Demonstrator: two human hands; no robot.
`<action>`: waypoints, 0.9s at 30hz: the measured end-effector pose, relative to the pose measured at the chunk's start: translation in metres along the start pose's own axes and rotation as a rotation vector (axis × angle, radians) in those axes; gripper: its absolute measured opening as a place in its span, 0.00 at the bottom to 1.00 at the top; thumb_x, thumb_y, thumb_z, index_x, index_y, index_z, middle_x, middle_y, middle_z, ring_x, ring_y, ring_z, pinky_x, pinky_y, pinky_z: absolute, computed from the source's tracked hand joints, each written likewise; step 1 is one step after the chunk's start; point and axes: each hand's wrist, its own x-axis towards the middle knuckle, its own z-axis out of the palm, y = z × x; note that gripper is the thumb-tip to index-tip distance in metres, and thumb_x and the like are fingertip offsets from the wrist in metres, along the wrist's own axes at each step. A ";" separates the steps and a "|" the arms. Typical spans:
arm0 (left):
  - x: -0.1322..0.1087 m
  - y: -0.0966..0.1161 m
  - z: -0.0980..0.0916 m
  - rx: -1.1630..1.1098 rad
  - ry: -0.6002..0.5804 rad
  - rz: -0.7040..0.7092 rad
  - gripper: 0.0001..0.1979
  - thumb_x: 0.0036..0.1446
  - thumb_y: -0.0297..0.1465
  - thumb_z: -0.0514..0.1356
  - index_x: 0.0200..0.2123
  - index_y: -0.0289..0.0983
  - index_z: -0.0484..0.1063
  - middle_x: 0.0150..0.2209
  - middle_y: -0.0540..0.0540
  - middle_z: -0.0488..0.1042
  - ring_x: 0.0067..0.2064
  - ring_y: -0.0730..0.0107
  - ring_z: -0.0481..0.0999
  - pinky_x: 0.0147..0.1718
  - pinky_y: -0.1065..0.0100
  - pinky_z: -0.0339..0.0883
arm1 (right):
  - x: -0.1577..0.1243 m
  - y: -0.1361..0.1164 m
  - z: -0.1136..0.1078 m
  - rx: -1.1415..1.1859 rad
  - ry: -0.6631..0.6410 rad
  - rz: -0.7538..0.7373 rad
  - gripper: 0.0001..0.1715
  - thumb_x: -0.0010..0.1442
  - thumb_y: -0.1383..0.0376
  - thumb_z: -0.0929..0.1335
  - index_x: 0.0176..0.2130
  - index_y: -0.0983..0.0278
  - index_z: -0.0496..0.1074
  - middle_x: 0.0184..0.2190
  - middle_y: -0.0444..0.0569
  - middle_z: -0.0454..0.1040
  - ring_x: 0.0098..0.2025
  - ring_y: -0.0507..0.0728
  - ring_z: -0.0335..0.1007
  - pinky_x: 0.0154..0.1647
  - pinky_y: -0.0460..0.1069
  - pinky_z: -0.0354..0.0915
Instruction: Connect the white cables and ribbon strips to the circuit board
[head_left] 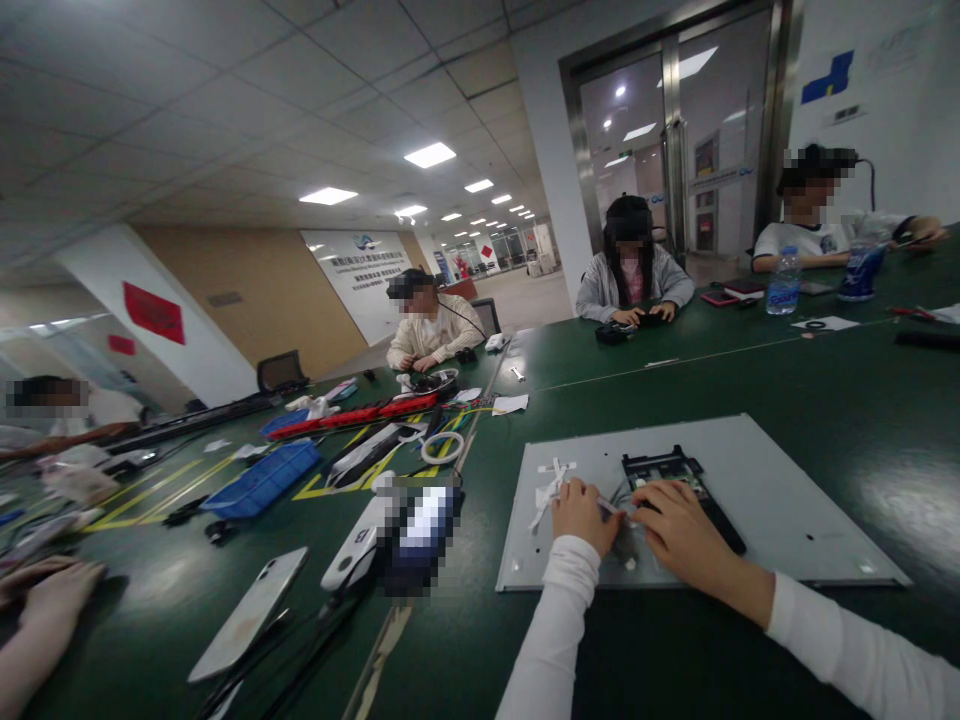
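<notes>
A grey metal panel (780, 480) lies flat on the green table in front of me. A black circuit module (664, 468) is fixed near its middle, with white tape strips (553, 480) to its left. My left hand (581, 512) is curled at the panel's near edge, pinching a thin white piece (609, 508). My right hand (679, 525) rests closed just to the right, fingers bent down onto the module's lower end. Both wrists wear white sleeves.
A phone (251, 610) lies at lower left beside a white device (352, 545). A blue tray (262, 478), a red strip (352, 415) and a tape roll (442, 447) sit farther left. Several people work around the table; a water bottle (784, 280) stands far right.
</notes>
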 end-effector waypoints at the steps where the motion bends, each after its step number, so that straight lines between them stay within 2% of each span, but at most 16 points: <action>1: 0.000 0.001 -0.001 0.003 -0.010 -0.008 0.18 0.44 0.44 0.57 0.35 0.37 0.69 0.43 0.40 0.64 0.49 0.53 0.60 0.43 0.59 0.55 | 0.000 0.000 0.000 -0.002 0.002 0.001 0.10 0.52 0.71 0.62 0.34 0.61 0.69 0.40 0.46 0.66 0.47 0.56 0.55 0.50 0.54 0.45; 19: -0.005 0.004 0.005 0.035 -0.027 0.018 0.30 0.37 0.52 0.57 0.39 0.35 0.65 0.46 0.36 0.60 0.50 0.47 0.56 0.43 0.53 0.55 | 0.001 -0.001 -0.006 0.069 -0.013 0.035 0.10 0.52 0.71 0.62 0.32 0.60 0.69 0.40 0.44 0.66 0.47 0.55 0.55 0.50 0.54 0.46; 24: -0.006 0.001 0.005 0.033 -0.035 0.025 0.33 0.35 0.54 0.57 0.40 0.36 0.65 0.46 0.37 0.60 0.50 0.47 0.56 0.43 0.53 0.55 | 0.001 -0.002 -0.008 0.064 -0.058 0.027 0.11 0.53 0.71 0.62 0.34 0.58 0.70 0.41 0.45 0.65 0.48 0.56 0.53 0.51 0.54 0.45; 27: -0.006 -0.001 0.002 0.025 -0.068 0.021 0.31 0.38 0.53 0.56 0.42 0.38 0.65 0.47 0.38 0.59 0.51 0.49 0.56 0.43 0.55 0.55 | 0.001 -0.001 -0.007 0.043 -0.097 0.015 0.16 0.52 0.71 0.62 0.38 0.56 0.70 0.44 0.45 0.64 0.51 0.57 0.51 0.52 0.55 0.44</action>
